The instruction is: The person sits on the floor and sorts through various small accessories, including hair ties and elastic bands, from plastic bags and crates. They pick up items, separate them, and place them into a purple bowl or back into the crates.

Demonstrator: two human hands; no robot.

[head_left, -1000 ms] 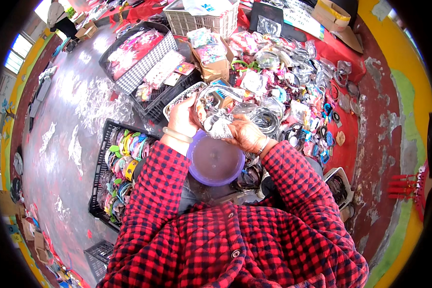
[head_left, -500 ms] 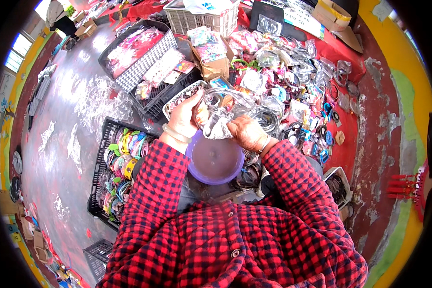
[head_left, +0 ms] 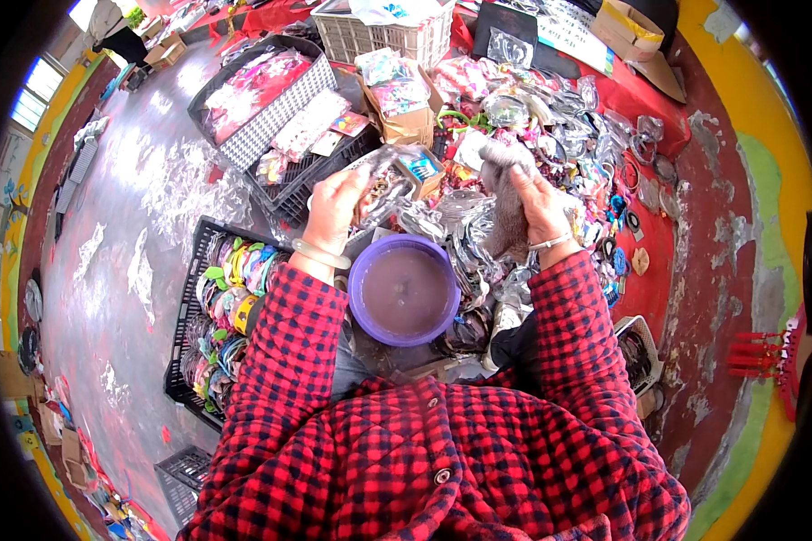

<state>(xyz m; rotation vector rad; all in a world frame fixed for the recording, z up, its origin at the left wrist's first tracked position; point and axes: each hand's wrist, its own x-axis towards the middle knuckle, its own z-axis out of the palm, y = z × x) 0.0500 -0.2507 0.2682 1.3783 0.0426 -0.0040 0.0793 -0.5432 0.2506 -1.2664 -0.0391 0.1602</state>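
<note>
My right hand (head_left: 543, 209) is closed on a crumpled grey cloth (head_left: 509, 221), raised over the pile to the right of a purple basin. My left hand (head_left: 336, 209) is closed on a shiny clear plastic packet (head_left: 381, 191); its contents are blurred and I cannot make them out. The two hands are well apart. Between my forearms and nearer to me stands the purple basin (head_left: 356, 279), with murky brownish liquid in it. Clear-wrapped packets and dark loops (head_left: 465, 212) lie just beyond the basin, between the hands.
A large pile of packaged hair accessories (head_left: 568, 144) covers the red cloth at right. At left stands a black crate (head_left: 182, 334) of colourful bands. Farther off are a grey-white basket (head_left: 284, 104), a cardboard box (head_left: 409, 126) and a beige crate (head_left: 383, 41).
My right hand has moved away to the right and up with the grey cloth, off the packet. My left hand has shifted slightly left and down, still with the packet.
</note>
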